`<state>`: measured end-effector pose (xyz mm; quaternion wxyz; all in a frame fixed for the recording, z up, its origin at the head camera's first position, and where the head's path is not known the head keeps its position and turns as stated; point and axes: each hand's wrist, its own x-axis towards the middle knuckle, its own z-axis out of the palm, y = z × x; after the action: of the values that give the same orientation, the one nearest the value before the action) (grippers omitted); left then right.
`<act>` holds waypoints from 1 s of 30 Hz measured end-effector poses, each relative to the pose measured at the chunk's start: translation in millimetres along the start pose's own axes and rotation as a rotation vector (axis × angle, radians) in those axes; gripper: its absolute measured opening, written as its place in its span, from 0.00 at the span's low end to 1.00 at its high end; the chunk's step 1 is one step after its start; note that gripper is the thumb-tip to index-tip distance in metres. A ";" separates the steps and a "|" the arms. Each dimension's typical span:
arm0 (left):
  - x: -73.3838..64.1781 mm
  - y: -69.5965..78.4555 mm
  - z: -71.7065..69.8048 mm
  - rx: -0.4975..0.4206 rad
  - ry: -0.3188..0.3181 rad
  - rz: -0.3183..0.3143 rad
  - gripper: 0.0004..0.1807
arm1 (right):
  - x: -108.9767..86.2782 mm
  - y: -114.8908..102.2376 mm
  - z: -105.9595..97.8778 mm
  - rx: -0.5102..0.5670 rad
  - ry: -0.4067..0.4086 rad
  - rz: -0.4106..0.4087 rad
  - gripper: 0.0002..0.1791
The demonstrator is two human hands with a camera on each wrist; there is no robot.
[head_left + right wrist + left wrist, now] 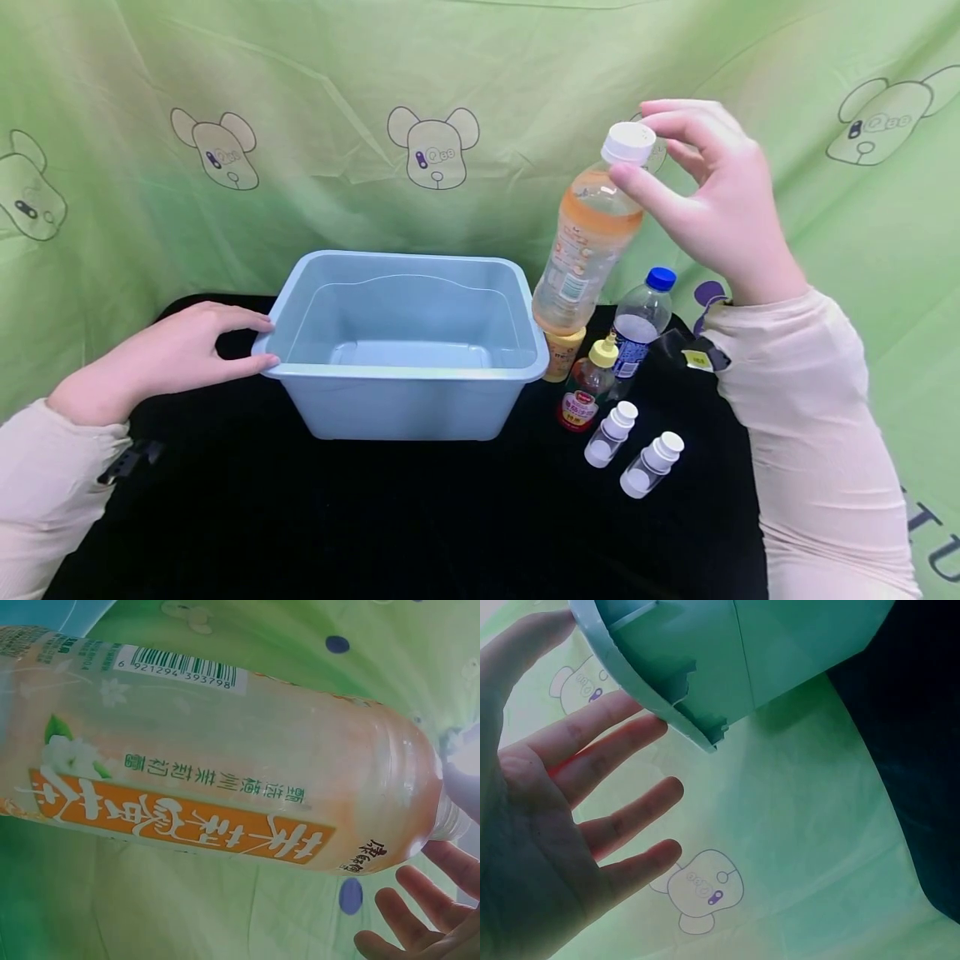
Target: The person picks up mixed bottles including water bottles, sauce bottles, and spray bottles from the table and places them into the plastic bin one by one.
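Note:
My right hand (712, 192) pinches a tall plastic bottle of pale orange drink (588, 250) just at its white cap, thumb and fingertips on opposite sides. The bottle is raised and slightly tilted, and its base overlaps the right rim of a light blue plastic bin (408, 404) in the head view. Its printed label with a barcode (184, 671) fills the right wrist view. At the bin's left end, my left hand (176, 354) touches the rim with thumb and fingertips, fingers fairly straight. The other fingers (634, 817) spread away from the rim in the left wrist view.
Right of the bin stand a small yellow container (562, 358), a red sauce bottle with a yellow nozzle (581, 400) and a blue-capped clear bottle (643, 312). Nearer lie two small white-capped bottles (611, 433). Black cloth (375, 517) covers the table; a green curtain (322, 108) hangs behind.

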<state>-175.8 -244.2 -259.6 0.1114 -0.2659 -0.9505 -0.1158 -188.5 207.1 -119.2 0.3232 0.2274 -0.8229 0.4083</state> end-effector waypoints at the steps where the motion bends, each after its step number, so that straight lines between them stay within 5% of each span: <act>1: -0.2 0.1 -0.2 -0.001 -0.002 -0.004 0.22 | 0.8 -1.0 2.1 -0.001 -0.007 -0.009 0.15; 9: 0.5 -0.8 0.1 -0.005 -0.018 -0.028 0.24 | 7.9 -7.6 18.4 -0.012 -0.070 -0.054 0.17; 30: 2.0 1.2 0.5 -0.007 -0.006 -0.035 0.23 | 37.2 -0.6 57.2 -0.070 -0.268 0.015 0.22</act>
<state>-176.9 -242.1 -259.4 0.1053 -0.2498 -0.9550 -0.1205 -233.5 155.8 -118.4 0.2149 0.2622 -0.8741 0.3479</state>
